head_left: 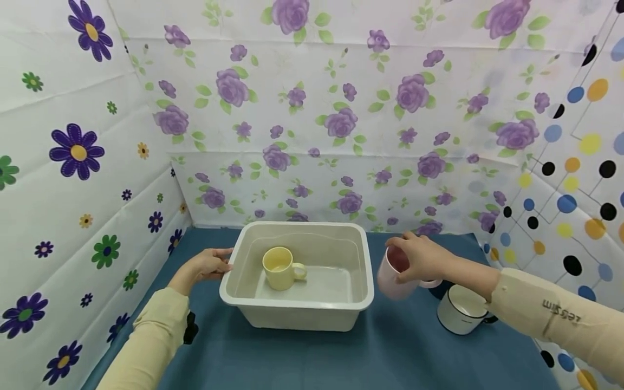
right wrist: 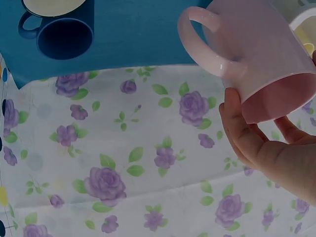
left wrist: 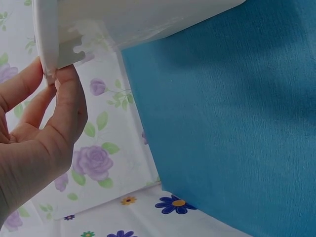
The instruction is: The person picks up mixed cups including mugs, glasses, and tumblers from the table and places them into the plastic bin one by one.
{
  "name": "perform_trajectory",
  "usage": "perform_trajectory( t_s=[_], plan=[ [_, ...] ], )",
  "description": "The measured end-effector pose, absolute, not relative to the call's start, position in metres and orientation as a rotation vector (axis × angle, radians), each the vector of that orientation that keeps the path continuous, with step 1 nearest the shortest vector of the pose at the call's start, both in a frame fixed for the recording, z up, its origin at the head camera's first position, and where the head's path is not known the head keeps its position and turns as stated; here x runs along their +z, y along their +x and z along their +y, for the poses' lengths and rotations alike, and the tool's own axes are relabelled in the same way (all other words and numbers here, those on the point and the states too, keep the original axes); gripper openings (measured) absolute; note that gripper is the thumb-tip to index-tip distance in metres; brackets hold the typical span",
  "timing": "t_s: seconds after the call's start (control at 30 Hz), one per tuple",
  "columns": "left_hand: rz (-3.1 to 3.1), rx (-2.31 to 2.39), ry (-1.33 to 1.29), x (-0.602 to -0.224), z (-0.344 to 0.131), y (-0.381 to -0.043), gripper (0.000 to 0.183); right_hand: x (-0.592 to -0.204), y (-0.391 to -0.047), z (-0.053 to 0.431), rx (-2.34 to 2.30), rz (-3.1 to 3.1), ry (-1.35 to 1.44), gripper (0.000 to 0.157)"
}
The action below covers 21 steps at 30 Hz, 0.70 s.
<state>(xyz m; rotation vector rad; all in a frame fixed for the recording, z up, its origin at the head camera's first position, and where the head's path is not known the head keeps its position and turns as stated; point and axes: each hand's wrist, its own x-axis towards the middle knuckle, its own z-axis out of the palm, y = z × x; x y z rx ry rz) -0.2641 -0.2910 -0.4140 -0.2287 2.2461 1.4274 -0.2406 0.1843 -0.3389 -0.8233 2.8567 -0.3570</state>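
My left hand (head_left: pixel 208 265) pinches the left rim of a cream plastic tub (head_left: pixel 299 318); in the left wrist view the thumb and fingers close on that rim (left wrist: pixel 47 44). A yellow mug (head_left: pixel 278 275) stands inside the tub, toward its left, handle pointing right. To the right of the tub, my right hand (head_left: pixel 423 259) grips a pink mug (head_left: pixel 390 281) by its top rim. This mug is tilted and looks held above the table. The right wrist view shows the pink mug (right wrist: pixel 266 44) with its handle away from the fingers.
A white mug with a dark rim (head_left: pixel 457 315) stands on the blue tabletop (head_left: pixel 390 352) at the right, under my right forearm. Beside it is a dark blue mug (right wrist: pixel 66 39), mostly hidden in the head view. Flower-patterned sheets (head_left: pixel 317 162) surround the table.
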Motion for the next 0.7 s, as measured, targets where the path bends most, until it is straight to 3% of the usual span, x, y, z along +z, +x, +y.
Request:
perform_trajectory(
  t_s=[0.7],
  plan=[
    [2.235, 1.424, -0.238, -0.413, -0.291, -0.264, 0.067, -0.312, -0.248, 0.161, -0.272, 2.829, -0.930, 0.068]
  ],
)
